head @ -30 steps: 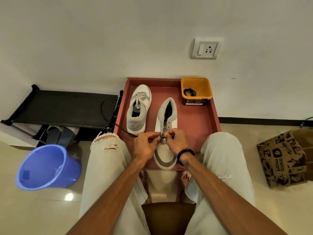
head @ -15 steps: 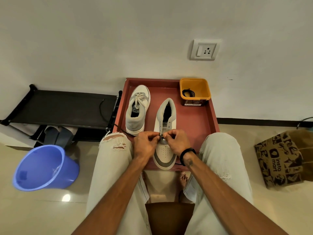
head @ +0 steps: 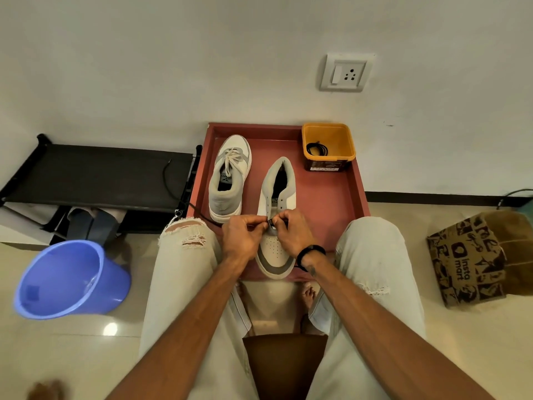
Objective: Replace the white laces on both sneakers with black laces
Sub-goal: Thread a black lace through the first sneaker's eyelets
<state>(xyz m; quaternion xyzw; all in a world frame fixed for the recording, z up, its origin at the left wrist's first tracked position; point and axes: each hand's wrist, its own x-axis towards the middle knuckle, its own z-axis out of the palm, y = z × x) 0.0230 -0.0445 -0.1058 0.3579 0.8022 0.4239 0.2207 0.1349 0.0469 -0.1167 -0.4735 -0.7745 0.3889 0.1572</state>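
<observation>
Down at the near edge of the red tray (head: 350, 203), both hands meet over the unlaced sneaker (head: 276, 226), its toe pointing back at the person. The left hand (head: 241, 239) has its fingers curled in, pinching a black lace (head: 271, 224) at the lower eyelets; the right hand (head: 292, 233) pinches the same lace from the other side, fingertips almost touching. A dark strand trails off the tray's left edge. Just beyond, to the left, sits the second sneaker (head: 230, 178) with its white laces (head: 232, 160) tied. At the far right corner, an orange tub (head: 328, 145) holds a coiled black lace (head: 316, 148).
</observation>
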